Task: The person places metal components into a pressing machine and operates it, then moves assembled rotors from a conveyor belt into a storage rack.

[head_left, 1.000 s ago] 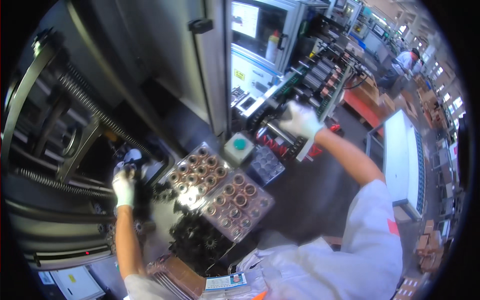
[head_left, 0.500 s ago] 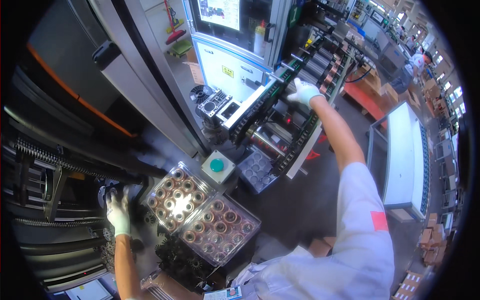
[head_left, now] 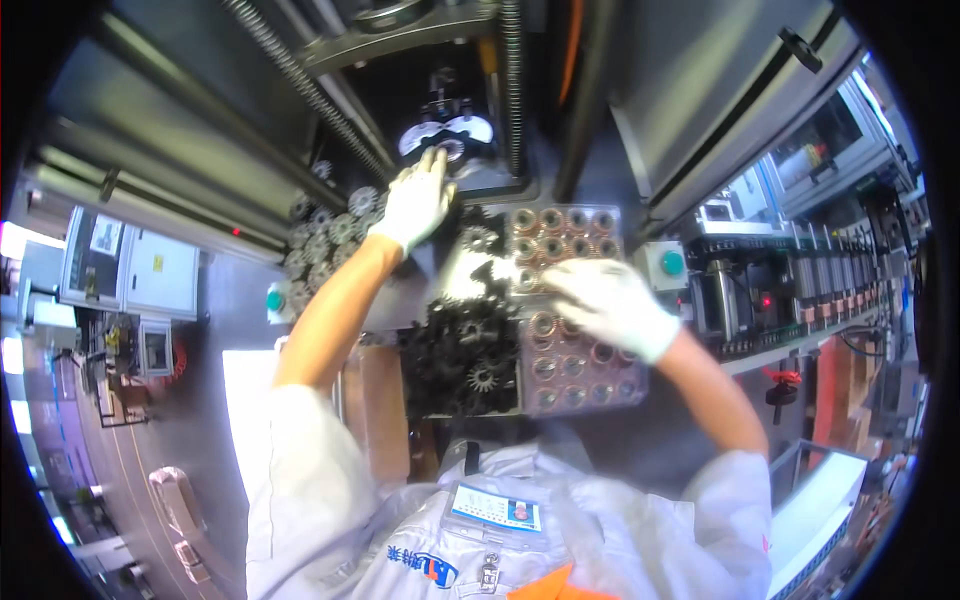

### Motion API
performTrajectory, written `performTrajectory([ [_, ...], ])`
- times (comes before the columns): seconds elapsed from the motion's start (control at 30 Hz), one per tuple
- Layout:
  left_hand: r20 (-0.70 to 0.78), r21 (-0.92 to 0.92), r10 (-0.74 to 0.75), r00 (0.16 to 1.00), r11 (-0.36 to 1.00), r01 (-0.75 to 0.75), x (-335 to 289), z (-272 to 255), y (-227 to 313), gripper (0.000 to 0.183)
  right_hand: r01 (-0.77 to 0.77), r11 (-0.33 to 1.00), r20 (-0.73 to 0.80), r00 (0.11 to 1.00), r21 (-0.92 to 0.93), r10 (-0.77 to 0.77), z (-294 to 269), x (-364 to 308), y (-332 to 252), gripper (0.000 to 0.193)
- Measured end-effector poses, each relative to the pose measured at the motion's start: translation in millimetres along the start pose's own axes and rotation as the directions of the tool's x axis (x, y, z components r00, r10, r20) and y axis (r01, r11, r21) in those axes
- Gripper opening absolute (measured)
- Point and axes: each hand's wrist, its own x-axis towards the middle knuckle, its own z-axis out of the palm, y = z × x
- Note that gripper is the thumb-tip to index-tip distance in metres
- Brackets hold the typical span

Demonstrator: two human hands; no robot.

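My left hand, in a white glove, reaches forward with fingers stretched out. Its fingertips are at a round metal part in the lit press fixture; whether they touch it I cannot tell. Over the clear plastic tray of copper-coloured ring parts is my gloved right hand, smeared by motion. What its fingers hold, if anything, is unclear. A second clear section with more rings lies nearer me, partly covered by that hand.
Dark toothed gears are heaped between my arms, and greyer gears lie left of my left hand. Coil springs and rods flank the fixture. A green button box stands right of the tray, before a conveyor.
My view has swung from the conveyor to the press. My right hand has come from the conveyor to over the tray. My left hand remains by the press fixture.
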Motion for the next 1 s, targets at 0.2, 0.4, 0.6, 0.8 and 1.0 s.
performTrajectory([
  [0.2,-0.224,-0.037,-0.486,0.845,0.871,0.491,-189,-117,-103,0.038,0.035,0.930,0.229,0.972,-0.366,0.053,103,81,-21,0.017],
  [0.4,-0.081,-0.066,-0.408,0.909,0.912,0.404,-206,-134,-99,0.035,0.069,0.964,0.175,0.984,-0.255,-0.025,98,101,-26,0.009],
  [0.6,0.018,-0.120,-0.036,0.999,0.992,0.038,-149,-88,-34,0.043,-0.243,0.946,0.077,0.970,0.216,0.231,68,76,-52,0.018],
  [0.8,-0.016,-0.124,0.194,0.981,0.973,-0.195,-130,-52,-44,0.042,-0.633,0.498,0.370,0.763,0.592,0.529,31,42,-74,0.021],
  [1.0,0.048,-0.021,0.267,0.963,0.964,-0.266,-130,-71,-33,0.040,-0.436,0.275,0.218,0.790,0.857,0.573,18,66,-55,0.033],
])
